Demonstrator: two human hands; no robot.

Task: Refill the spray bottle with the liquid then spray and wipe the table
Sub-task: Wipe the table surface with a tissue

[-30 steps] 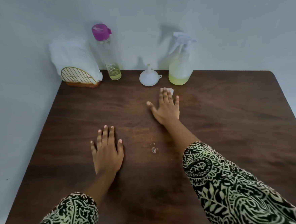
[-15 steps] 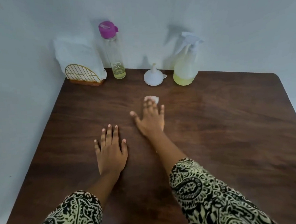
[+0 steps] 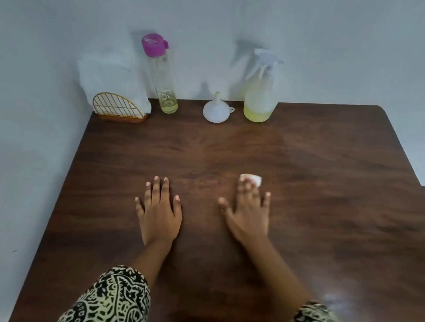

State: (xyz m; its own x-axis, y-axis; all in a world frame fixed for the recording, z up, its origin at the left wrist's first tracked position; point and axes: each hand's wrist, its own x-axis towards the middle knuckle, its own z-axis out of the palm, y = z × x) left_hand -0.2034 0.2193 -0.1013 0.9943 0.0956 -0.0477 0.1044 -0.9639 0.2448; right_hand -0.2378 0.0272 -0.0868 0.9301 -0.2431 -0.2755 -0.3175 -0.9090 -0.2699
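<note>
Pale walls corner our dark tabletop (image 3: pixel 310 204). We lay our left hand (image 3: pixel 158 215) flat with straight fingers, probably as a brace. Our right hand (image 3: pixel 248 213) presses a small white tissue (image 3: pixel 254 179) under straight fingers for wiping. Our partly filled spray bottle (image 3: pixel 261 94) stands at the back beside the funnel (image 3: pixel 215 110), clear of the wiping. The right fingers look blurred, and they hide most of the tissue.

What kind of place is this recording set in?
Probably a corner of a home room: a wooden table against plain walls, with a napkin holder, a bottle and a spray bottle at its back edge.
</note>
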